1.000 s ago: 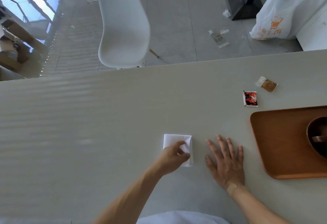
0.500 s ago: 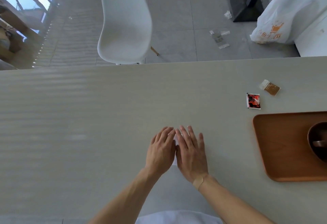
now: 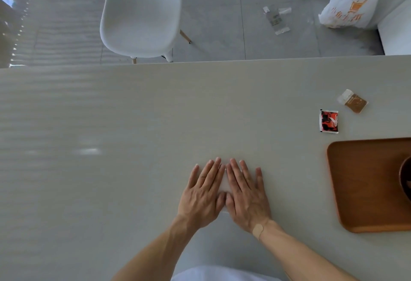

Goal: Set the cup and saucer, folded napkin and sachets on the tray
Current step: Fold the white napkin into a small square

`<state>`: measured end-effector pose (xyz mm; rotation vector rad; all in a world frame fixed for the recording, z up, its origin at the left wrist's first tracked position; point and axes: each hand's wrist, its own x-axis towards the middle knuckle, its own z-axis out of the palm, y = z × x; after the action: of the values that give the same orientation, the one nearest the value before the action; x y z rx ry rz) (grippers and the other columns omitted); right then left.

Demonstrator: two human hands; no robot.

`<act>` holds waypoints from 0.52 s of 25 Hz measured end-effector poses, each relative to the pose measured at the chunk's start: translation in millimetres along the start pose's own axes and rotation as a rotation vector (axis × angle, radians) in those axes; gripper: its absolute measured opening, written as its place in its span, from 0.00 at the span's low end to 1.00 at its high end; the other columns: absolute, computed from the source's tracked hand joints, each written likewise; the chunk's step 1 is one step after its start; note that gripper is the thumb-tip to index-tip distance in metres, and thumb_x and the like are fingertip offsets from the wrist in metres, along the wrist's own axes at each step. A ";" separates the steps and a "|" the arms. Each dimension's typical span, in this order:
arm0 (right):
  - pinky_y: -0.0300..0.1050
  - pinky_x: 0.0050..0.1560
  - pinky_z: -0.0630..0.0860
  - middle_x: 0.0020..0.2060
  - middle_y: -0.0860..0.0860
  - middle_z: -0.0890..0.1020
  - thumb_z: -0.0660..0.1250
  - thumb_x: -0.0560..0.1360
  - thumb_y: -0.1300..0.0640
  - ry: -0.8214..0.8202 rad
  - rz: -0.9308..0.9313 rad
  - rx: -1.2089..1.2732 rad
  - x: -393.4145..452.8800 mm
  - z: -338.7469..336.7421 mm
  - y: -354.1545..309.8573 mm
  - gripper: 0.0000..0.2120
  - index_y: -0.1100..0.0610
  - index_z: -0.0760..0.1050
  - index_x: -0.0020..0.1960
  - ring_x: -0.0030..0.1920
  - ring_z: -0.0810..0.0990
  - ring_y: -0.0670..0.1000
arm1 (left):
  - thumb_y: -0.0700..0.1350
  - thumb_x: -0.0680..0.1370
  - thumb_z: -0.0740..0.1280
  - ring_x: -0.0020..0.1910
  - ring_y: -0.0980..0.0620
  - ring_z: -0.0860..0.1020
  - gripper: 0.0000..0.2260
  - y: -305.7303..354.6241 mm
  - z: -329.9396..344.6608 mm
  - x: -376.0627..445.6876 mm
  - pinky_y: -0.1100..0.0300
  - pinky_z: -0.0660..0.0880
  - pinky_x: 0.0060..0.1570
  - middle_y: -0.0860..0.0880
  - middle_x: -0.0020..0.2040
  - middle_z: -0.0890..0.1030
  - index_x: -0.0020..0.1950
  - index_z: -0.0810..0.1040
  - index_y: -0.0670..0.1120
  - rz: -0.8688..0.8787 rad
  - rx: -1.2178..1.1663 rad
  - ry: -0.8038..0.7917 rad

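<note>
A pale grey table [image 3: 111,125] runs across the view, with tiled floor beyond it. Near its front edge, the left hand [image 3: 203,194] and right hand [image 3: 245,194] lie flat, side by side, fingers spread open, pressing a white napkin [image 3: 224,184] that shows only as a sliver between them. At about two o'clock from the hands lie a red sachet [image 3: 329,121] and, just beyond it, a brown sachet [image 3: 353,101]. At three o'clock sits a wooden tray [image 3: 364,183] holding a dark dish [image 3: 405,180], cut off by the frame. A white chair [image 3: 141,11] stands at eleven o'clock.
</note>
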<state>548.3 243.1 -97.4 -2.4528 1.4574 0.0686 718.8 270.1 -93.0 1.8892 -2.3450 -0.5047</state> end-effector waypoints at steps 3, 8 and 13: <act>0.67 0.74 0.50 0.79 0.54 0.52 0.54 0.76 0.47 0.020 -0.010 -0.032 0.5 6.7 0.2 0.34 0.59 0.51 0.78 0.79 0.49 0.55 | 0.53 0.82 0.50 0.79 0.47 0.52 0.27 2.8 3.1 1.3 0.44 0.53 0.76 0.43 0.80 0.56 0.79 0.56 0.42 0.001 0.005 0.000; 0.67 0.73 0.52 0.78 0.55 0.55 0.53 0.76 0.48 0.012 -0.010 -0.049 2.8 3.0 -1.0 0.33 0.60 0.53 0.78 0.78 0.53 0.57 | 0.54 0.82 0.50 0.80 0.46 0.49 0.27 0.1 -4.9 6.7 0.45 0.50 0.75 0.43 0.80 0.54 0.79 0.55 0.43 0.016 0.051 -0.095; 0.66 0.72 0.52 0.78 0.55 0.58 0.51 0.77 0.47 -0.066 0.019 -0.045 3.4 -15.9 -6.7 0.32 0.60 0.57 0.77 0.77 0.56 0.57 | 0.54 0.82 0.49 0.79 0.46 0.47 0.28 3.6 -20.5 8.0 0.45 0.46 0.74 0.45 0.80 0.48 0.80 0.51 0.44 0.005 0.135 -0.157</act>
<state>554.1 238.9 -81.4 -2.4477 1.4665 0.1869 719.2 259.1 -73.8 1.9664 -2.5424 -0.5239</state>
